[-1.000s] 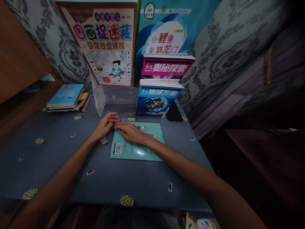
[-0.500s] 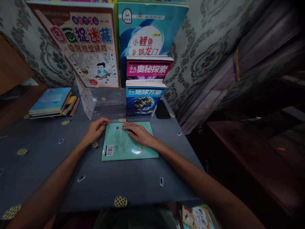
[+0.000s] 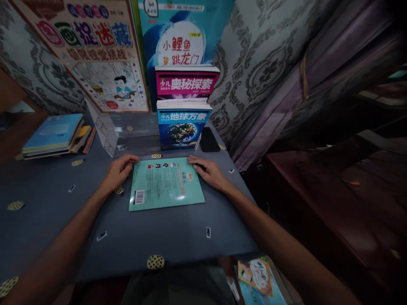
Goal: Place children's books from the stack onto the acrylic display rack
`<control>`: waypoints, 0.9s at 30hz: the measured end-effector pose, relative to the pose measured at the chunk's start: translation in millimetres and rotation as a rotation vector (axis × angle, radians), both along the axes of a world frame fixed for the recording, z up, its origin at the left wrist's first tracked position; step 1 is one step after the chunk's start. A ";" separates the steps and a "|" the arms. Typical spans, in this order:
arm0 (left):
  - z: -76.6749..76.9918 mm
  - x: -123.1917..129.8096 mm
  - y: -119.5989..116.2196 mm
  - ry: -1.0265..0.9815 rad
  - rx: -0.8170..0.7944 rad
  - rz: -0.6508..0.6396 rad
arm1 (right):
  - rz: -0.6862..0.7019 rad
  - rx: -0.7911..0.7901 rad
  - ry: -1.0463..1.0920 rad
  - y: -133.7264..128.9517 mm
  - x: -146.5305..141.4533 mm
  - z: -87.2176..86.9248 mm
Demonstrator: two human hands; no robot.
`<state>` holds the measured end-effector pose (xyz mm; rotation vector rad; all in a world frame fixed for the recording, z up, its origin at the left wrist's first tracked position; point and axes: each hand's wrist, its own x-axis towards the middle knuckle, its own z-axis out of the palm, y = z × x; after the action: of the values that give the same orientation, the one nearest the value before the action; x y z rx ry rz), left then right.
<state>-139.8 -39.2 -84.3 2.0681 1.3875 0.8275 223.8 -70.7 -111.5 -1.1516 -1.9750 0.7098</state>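
Note:
A green-teal thin book [image 3: 167,190] lies flat on the table, turned a quarter round, its barcode side up. At its upper left corner rests my left hand [image 3: 119,171], fingers bent and touching the corner, thumb apart. My right hand [image 3: 210,173] is at the opposite upper corner. Its fingertips lie on the book's edge and the thumb is spread from them. Neither hand lifts the book.
Behind stand a blue book [image 3: 181,131], a magenta book [image 3: 187,82], a teal book [image 3: 210,21] and a drawing book [image 3: 111,84] on a clear rack [image 3: 104,131]. A black phone [image 3: 209,140] lies right of them. A book stack [image 3: 52,133] sits left.
My right hand has moved from the middle of the book to its upper right corner, uncovering the print. My left hand stays at the left corner. The view has shifted slightly.

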 end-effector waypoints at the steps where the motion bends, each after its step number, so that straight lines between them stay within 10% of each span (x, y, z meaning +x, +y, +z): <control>1: 1.2 0.8 -0.9 0.028 0.026 -0.006 | 0.003 -0.006 -0.019 -3.1 0.8 1.7; 13: 4.3 4.6 -4.7 0.089 0.104 -0.035 | 0.189 -0.072 -0.379 -50.0 18.4 7.5; 27: 5.5 5.0 -6.4 0.141 0.160 -0.072 | 0.015 0.074 -0.383 23.6 2.0 -3.0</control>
<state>-134.8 -45.6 -78.7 2.3241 1.3483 0.7988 225.8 -47.0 -114.6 -1.3027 -2.3059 0.4411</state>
